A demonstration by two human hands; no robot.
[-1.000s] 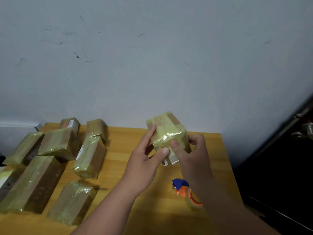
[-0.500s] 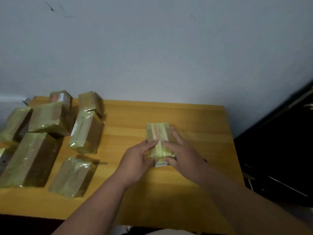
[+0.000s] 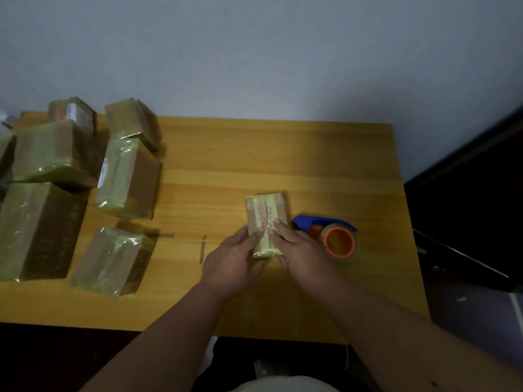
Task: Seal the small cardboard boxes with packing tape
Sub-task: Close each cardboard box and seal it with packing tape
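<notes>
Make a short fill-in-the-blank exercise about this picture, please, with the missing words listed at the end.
1. Both hands rest on one small taped box that lies on the ____ table.
2. The tape dispenser has a blue body and an ____ core.
3. The dispenser lies beside the ____ hand, not the left hand.
4. The other wrapped boxes are grouped on the ____ side of the table.

Missing words: wooden; orange; right; left

Yellowish taped box [image 3: 265,213], blue-orange tape dispenser [image 3: 328,233], yellow-brown wooden table [image 3: 254,154]
</notes>
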